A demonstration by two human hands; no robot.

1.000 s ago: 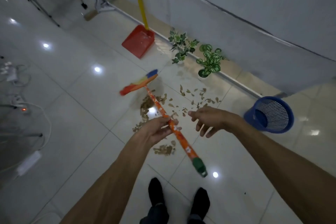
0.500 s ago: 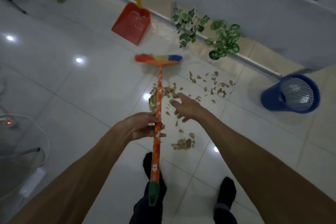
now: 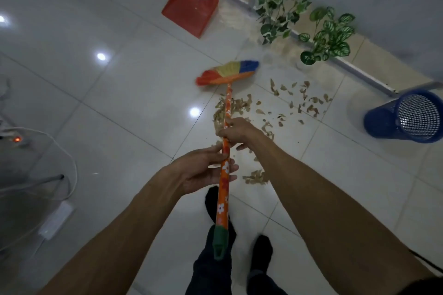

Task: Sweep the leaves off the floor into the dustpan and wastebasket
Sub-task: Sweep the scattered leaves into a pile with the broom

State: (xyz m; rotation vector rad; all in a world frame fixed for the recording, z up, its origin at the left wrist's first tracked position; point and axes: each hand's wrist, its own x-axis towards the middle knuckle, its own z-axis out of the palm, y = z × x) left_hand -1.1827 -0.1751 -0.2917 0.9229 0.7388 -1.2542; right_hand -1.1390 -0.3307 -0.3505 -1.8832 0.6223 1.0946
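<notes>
**Now both hands on the broom, leaves still scattered ahead**

Here a person stands over a tiled floor [image 3: 124,108] with a broom [image 3: 225,165] held nearly straight out from the body, its long axis running from the green end cap above the feet to the rainbow bristle head [image 3: 227,73] at the far end. The left hand [image 3: 203,172] wraps the flowered handle lower down, fingers curled round it. The right hand [image 3: 237,130] is farther along the shaft, fingers closed on it with the forefinger laid up the handle.

The dry leaves [image 3: 282,112] lie mostly to the right of the shaft and on the near side of the bristle head, with a small clump [image 3: 255,177] close to the feet. The red dustpan [image 3: 191,7] rests beyond the bristles against the wall base, well apart from the pile. The blue wastebasket [image 3: 407,116] stands far right, tilted in this wide view. Two potted plants [image 3: 306,24] sit by the wall.

The bristles appear to sit past the leaves, so a pulling or sideways stroke seems the likely next call.
</notes>
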